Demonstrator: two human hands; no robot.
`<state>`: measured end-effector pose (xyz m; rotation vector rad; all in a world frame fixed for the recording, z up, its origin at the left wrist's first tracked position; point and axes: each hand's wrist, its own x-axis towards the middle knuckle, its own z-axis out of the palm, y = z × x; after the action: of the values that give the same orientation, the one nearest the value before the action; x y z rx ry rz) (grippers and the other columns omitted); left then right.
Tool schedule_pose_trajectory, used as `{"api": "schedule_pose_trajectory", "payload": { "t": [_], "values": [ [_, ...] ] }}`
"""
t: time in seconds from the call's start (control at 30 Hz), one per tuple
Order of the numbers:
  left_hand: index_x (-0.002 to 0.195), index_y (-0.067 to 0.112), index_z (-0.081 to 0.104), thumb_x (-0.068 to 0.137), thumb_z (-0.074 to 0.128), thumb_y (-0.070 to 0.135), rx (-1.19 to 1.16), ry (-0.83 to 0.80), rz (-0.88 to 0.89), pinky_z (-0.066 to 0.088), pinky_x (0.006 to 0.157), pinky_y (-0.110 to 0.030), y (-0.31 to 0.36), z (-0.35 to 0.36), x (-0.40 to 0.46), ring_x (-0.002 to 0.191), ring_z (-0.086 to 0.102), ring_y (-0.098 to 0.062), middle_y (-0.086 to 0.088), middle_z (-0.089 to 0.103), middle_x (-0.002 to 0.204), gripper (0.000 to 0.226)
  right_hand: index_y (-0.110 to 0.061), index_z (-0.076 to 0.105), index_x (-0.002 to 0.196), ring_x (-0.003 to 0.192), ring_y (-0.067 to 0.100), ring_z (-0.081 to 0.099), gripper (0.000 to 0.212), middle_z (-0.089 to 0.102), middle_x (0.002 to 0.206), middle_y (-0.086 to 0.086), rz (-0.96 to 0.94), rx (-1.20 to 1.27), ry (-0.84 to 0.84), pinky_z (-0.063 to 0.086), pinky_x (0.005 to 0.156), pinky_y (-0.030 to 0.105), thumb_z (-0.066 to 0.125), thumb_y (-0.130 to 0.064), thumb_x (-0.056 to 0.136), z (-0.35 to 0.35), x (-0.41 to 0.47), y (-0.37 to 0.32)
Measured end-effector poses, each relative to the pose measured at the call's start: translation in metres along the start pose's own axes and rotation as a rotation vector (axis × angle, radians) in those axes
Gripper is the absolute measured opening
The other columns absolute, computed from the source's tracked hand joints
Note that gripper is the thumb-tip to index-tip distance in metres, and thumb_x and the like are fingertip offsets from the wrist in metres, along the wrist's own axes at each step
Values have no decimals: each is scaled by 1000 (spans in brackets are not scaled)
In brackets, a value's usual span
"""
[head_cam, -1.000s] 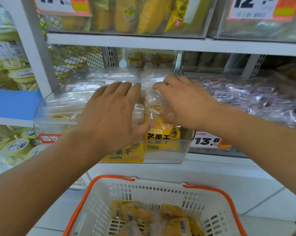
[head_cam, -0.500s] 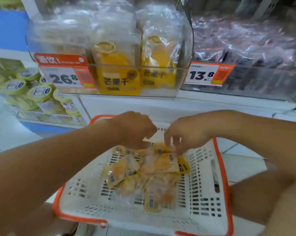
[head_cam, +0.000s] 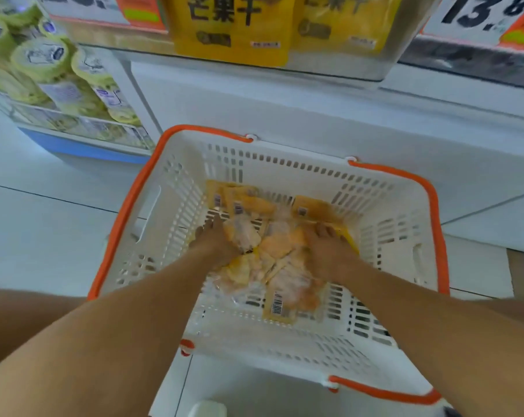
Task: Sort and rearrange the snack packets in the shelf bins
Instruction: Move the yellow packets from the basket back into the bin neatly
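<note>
left hand (head_cam: 217,242) and right hand (head_cam: 330,246) down in the basket (head_cam: 284,164), one at each flank of the snack packets (head_cam: 277,257), likely to gather the pile for the shelf bin (head_cam: 339,60) above. grip unclear: fingers buried in plastic. packets heaped flat, long axes mixed, barcode ends pointing various ways.

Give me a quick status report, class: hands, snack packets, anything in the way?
Left hand and right hand both down in the basket, on the packet pile; grip unclear. Nothing blocking the pile.
</note>
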<state>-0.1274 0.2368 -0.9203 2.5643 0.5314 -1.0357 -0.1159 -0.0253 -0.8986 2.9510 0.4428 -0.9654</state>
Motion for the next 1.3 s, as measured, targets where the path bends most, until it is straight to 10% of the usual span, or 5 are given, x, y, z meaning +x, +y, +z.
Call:
{"api": "schedule_pose_trajectory", "payload": {
  "t": [0.33,0.53,0.73,1.1,1.3],
  "values": [
    [103,15,52,90,57,39,-13,80,39,53,83,-37,4,10,-8,88,65,-22,-3,70,102,28,-21,48,80,57,22,54,23,47,68,8,40,625,-136,49,52,40,48,-24,102,-42,-3,-37],
    [84,11,62,74,84,42,-150,-72,112,39,55,-26,16,11,-32,72,60,-22,2,52,71,39,-16,57,110,122,27,45,29,47,93,16,428,1083,-68,49,69,48,62,-28,85,-30,2,-24],
    [91,5,63,84,63,22,-851,41,-118,61,73,-42,21,14,-48,80,70,-31,-18,70,91,19,4,66,105,70,41,64,28,63,83,27,395,957,182,60,63,46,59,-21,95,-9,-22,-22],
    [123,11,58,51,88,57,-1285,-219,-122,56,58,-34,32,2,-53,68,69,-26,-11,68,86,90,-23,64,126,104,23,72,46,74,115,3,-36,1290,-503,59,85,38,70,-2,86,-32,-30,-76],
    [136,22,25,71,78,19,-1120,135,-128,50,63,-31,28,1,-46,88,61,-18,-6,57,113,84,-25,54,134,121,25,54,94,56,128,0,144,610,-116,51,99,46,82,-70,57,-6,-12,-61]
  ]
}}
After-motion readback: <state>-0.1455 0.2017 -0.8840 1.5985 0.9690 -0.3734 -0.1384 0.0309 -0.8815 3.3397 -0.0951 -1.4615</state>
